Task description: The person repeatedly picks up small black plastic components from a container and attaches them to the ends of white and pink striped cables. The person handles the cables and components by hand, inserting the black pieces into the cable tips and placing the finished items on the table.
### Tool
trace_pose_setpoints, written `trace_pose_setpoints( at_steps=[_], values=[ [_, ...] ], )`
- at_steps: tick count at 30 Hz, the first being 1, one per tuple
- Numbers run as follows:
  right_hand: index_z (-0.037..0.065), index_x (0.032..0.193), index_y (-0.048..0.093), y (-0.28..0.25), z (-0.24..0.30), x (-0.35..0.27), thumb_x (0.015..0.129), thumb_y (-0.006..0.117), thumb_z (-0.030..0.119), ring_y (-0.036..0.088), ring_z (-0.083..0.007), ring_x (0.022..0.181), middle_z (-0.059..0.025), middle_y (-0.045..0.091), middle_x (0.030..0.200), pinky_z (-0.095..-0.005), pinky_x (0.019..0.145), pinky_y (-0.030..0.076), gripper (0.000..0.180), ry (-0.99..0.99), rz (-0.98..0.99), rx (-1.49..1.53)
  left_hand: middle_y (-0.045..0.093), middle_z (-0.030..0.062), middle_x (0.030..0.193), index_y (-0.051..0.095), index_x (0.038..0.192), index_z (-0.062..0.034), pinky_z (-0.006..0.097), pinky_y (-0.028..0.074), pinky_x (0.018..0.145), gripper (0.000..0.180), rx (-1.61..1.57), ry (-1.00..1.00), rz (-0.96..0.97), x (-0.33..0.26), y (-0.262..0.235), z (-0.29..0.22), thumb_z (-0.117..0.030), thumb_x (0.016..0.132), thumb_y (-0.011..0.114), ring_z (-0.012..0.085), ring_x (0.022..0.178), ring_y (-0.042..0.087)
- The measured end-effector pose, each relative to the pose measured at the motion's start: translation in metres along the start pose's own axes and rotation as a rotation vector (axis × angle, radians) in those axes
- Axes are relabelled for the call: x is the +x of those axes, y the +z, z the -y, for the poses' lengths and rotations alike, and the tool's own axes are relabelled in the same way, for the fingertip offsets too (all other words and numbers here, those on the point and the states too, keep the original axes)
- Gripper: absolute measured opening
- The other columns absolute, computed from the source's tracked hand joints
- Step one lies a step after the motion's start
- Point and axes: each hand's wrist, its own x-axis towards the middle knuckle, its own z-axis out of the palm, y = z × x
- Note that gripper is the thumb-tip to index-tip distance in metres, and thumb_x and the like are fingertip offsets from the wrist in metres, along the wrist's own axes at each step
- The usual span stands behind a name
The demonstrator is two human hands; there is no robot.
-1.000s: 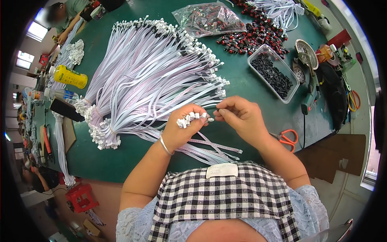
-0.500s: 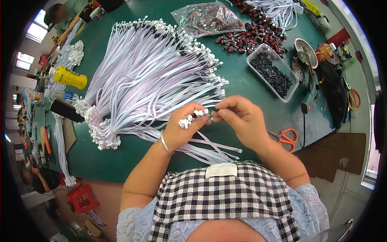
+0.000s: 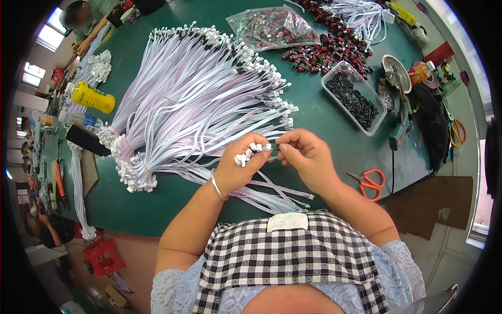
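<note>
L hand (image 3: 234, 163) grips wht connectors (image 3: 253, 147) (row slants up-right); R hand (image 3: 309, 157) pinches blk bit (image 3: 277, 147).

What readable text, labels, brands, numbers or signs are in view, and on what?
None that I can quote:
Yellow bottle: dark print, too small and blurred.
Clear bottle: blue label, too blurred.
White patch on the checked apron: any marks too faint.
Flat cables: pink markings on some, too small to tell if they are text.
White connectors in the left hand: no legible marks.
</note>
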Motion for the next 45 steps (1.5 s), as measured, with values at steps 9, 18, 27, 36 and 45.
trace_pose_setpoints(
  at_steps=[9, 18, 27, 36, 45],
  values=[
    [0.0, 0.097, 0.057, -0.001, 0.0, 0.003, 0.086, 0.061, 0.004, 0.055, -0.0054, 0.07, -0.0018, 0.059, 0.084, -0.0191, 0.061, 0.045, 0.012, 0.006, 0.01, -0.084, 0.056, -0.0027, 0.082, 0.056, 0.093, -0.005, 0.019, 0.039, 0.064, 0.013, 0.1, 0.034, -0.006, -0.001, 0.002, -0.004, -0.017, 0.089, 0.06, 0.0036, 0.071, 0.047],
    [0.002, 0.089, 0.061, 0.0, 0.003, 0.0, 0.083, 0.061, 0.002, 0.055, -0.0061, 0.068, -0.0016, 0.061, 0.078, -0.0227, 0.062, 0.045, 0.006, -0.096, 0.014, -0.233, 0.056, -0.0031, 0.08, 0.057, 0.093, -0.0046, 0.019, 0.038, 0.062, 0.014, 0.097, 0.057, -0.019, -0.001, 0.003, -0.005, -0.017, 0.088, 0.061, 0.0035, 0.07, 0.046],
    [0.002, 0.091, 0.061, -0.005, 0.003, 0.002, 0.081, 0.059, 0.0, 0.059, -0.0157, 0.072, -0.0072, 0.062, 0.083, -0.0271, 0.065, 0.047, 0.01, -0.216, 0.043, -0.381, 0.058, -0.0012, 0.082, 0.058, 0.095, -0.0031, 0.02, 0.041, 0.065, 0.016, 0.208, 0.108, -0.008, -0.002, 0.001, -0.003, -0.017, 0.088, 0.061, 0.005, 0.073, 0.049],
    [0.003, 0.09, 0.061, -0.008, 0.002, 0.003, 0.079, 0.06, 0.0, 0.06, -0.0189, 0.073, -0.008, 0.062, 0.083, -0.0292, 0.066, 0.047, 0.011, -0.274, 0.087, -0.46, 0.058, -0.0007, 0.082, 0.058, 0.095, -0.0028, 0.021, 0.041, 0.065, 0.015, 0.215, 0.127, 0.005, -0.001, 0.0, 0.0, -0.016, 0.088, 0.061, 0.0052, 0.073, 0.05],
    [0.003, 0.09, 0.061, -0.01, -0.006, 0.003, 0.079, 0.059, -0.001, 0.06, -0.0193, 0.074, -0.0079, 0.062, 0.083, -0.0296, 0.067, 0.047, 0.012, -0.348, 0.108, -0.431, 0.059, -0.0004, 0.082, 0.058, 0.094, -0.0023, 0.021, 0.042, 0.066, 0.014, 0.179, 0.085, 0.011, -0.002, 0.001, -0.003, -0.015, 0.088, 0.06, 0.0055, 0.073, 0.051]
  ],
)
